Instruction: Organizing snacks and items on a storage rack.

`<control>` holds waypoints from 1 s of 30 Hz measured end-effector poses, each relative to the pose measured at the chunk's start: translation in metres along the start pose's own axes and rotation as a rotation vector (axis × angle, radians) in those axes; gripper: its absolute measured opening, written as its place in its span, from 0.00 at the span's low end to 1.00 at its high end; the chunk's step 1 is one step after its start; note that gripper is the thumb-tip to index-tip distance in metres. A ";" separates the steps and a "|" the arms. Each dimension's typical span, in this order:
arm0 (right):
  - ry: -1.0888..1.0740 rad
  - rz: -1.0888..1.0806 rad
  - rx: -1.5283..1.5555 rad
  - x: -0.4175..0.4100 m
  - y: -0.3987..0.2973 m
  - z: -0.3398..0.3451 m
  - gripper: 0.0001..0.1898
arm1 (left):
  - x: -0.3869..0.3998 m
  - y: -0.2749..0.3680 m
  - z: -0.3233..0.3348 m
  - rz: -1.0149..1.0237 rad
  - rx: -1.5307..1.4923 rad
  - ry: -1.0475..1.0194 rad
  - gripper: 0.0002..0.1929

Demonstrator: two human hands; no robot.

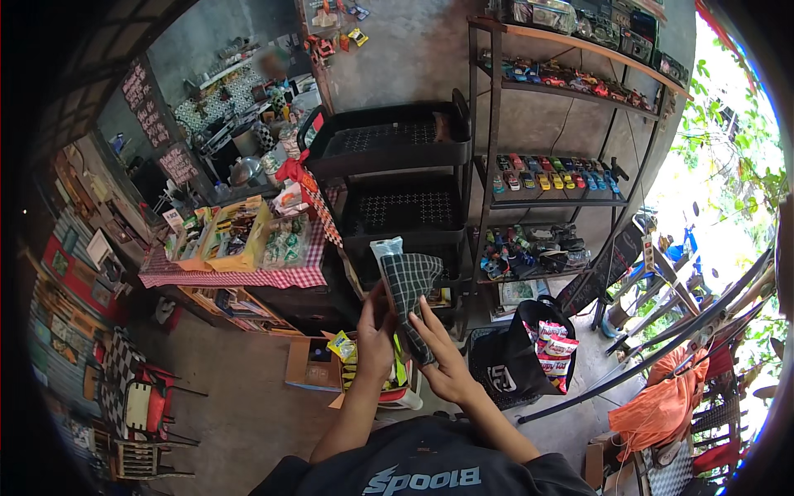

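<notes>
Both my hands hold a dark checked cloth [412, 279] in front of my chest, with a whitish, clear plastic end [388, 247] showing at its top left. My left hand [377, 335] grips its left side, fingers curled behind it. My right hand [441, 353] lies along the lower right side, its fingertips on the cloth. What the cloth covers, if anything, is hidden. Beyond them stands a black tiered trolley [397, 235]. Below my hands, a cardboard box [315, 366] with yellow-green packets sits partly hidden by my left forearm.
A table with a red checked cloth [229, 278] bears trays of packets at the left. A metal shelf rack [558, 203] with toy cars rises at the right. A black bag [515, 353] of pink snack packs stands on the floor. Chairs [149, 406] are at far left.
</notes>
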State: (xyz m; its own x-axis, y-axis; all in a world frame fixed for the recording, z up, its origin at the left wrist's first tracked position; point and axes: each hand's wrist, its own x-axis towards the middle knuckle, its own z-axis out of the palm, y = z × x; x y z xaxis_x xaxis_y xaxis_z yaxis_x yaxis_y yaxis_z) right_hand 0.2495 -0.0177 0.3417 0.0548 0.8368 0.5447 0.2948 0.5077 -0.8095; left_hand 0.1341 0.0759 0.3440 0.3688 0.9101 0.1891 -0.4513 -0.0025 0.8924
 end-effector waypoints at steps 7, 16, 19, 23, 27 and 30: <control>0.129 0.028 0.020 0.004 0.005 -0.013 0.44 | -0.015 0.005 -0.002 -0.164 0.087 -0.349 0.28; -0.011 -0.022 -0.099 0.003 -0.002 -0.003 0.41 | -0.001 0.012 -0.004 0.039 0.166 -0.118 0.27; 0.056 -0.008 -0.084 0.001 -0.001 -0.008 0.41 | -0.007 0.009 -0.005 0.065 0.296 -0.204 0.27; 0.077 -0.003 -0.120 0.002 0.002 -0.016 0.42 | -0.015 0.002 -0.001 0.025 0.372 -0.338 0.29; -0.097 -0.047 -0.123 0.001 0.004 -0.019 0.38 | -0.008 -0.003 -0.002 -0.024 0.220 -0.169 0.28; -0.134 -0.027 -0.134 0.000 0.001 -0.010 0.37 | -0.001 0.004 0.001 0.045 0.101 -0.068 0.29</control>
State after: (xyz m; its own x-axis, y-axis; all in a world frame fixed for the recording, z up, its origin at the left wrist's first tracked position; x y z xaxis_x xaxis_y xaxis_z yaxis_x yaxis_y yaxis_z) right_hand 0.2594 -0.0191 0.3433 -0.0802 0.8475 0.5247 0.4193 0.5063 -0.7536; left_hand 0.1330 0.0741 0.3475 0.4058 0.8780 0.2540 -0.3853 -0.0877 0.9186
